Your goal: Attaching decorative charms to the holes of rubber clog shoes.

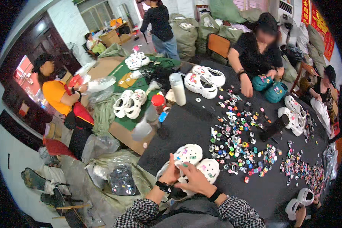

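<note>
A pair of white clogs with small coloured charms lies at the black table's near edge. My left hand [171, 173] grips the side of the left clog [189, 152], partly covering it. Over that clog's opening, my right hand [197, 181] has its fingertips drawn together beside my left hand. A small teal spot shows at those fingertips, too small to make out. Just right of my right hand is the other clog [209, 169], bearing pink and green charms. Many loose shoe charms [235, 140] are spread across the table to the right.
Across the table a person handles teal clogs [275, 92]. More white clogs [205, 81] stand near a pale bottle [177, 89] and a red-lidded jar [158, 101]. A dark upright object [274, 128] stands among the charms. Another person's hand [300, 216] holds white clogs at lower right.
</note>
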A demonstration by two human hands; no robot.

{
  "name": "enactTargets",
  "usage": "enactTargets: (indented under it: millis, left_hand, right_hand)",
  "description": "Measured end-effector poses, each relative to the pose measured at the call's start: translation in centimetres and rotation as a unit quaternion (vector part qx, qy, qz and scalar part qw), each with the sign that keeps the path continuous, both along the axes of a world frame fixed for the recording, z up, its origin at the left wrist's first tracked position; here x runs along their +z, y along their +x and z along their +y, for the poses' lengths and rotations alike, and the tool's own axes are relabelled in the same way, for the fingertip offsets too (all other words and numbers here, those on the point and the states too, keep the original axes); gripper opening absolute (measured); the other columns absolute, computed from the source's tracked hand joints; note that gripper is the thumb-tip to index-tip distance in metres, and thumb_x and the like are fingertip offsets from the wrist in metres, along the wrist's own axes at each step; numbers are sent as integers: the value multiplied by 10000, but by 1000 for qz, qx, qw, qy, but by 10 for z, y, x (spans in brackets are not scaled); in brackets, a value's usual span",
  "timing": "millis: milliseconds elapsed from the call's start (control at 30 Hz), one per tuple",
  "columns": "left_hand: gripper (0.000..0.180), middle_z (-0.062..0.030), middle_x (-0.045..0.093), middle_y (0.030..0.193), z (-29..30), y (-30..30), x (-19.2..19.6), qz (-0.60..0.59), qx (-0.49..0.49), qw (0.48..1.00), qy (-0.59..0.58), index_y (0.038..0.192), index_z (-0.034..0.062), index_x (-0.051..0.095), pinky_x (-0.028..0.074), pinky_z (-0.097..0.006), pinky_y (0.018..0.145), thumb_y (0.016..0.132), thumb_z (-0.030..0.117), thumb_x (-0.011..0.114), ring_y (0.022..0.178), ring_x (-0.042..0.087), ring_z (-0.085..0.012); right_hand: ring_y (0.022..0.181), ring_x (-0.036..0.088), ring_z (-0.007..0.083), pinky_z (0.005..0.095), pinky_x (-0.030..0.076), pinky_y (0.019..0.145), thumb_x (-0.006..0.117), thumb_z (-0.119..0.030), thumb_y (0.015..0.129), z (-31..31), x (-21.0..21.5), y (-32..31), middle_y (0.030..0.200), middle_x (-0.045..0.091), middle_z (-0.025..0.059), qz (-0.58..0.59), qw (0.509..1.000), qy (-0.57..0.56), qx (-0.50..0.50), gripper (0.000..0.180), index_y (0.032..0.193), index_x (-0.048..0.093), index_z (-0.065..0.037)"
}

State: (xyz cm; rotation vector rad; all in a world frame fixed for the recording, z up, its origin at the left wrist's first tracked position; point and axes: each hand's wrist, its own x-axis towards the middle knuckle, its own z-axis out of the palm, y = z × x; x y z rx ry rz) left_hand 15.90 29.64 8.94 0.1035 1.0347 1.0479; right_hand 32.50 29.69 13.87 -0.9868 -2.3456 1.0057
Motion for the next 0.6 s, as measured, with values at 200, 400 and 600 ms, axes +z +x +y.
enactTargets:
  millis: [200,400,600]
  left_hand:
    - [575,-60,619,1088,-21,-17,-30,476,-164,804,317,1222,110,554,484,-323,823,900,583,503,932,587,-202]
    - [601,-31,578,1183,-11,-17,-11,-5,-25,1000,-7,1246,89,503,432,-322,932,942,593,384,1054,540,-181]
    - [712,-48,605,1185,-16,-14,5,14,-13,999,29,1263,112,531,451,-374,906,895,690,337,1061,561,-214]
  right_hand:
    - [1160,488,412,483,435,926,715,-447,717,8,-27,3,1366,400,245,-20,998,11,54,846,1423,353,-152]
    - [1052,570,372,446,488,842,692,-254,720,2,-14,-11,1317,461,227,-71,996,20,58,745,1403,400,-192]
    - [926,601,339,421,480,711,640,-174,770,-1,-13,-18,1277,488,188,-51,995,83,12,631,1368,441,-214]
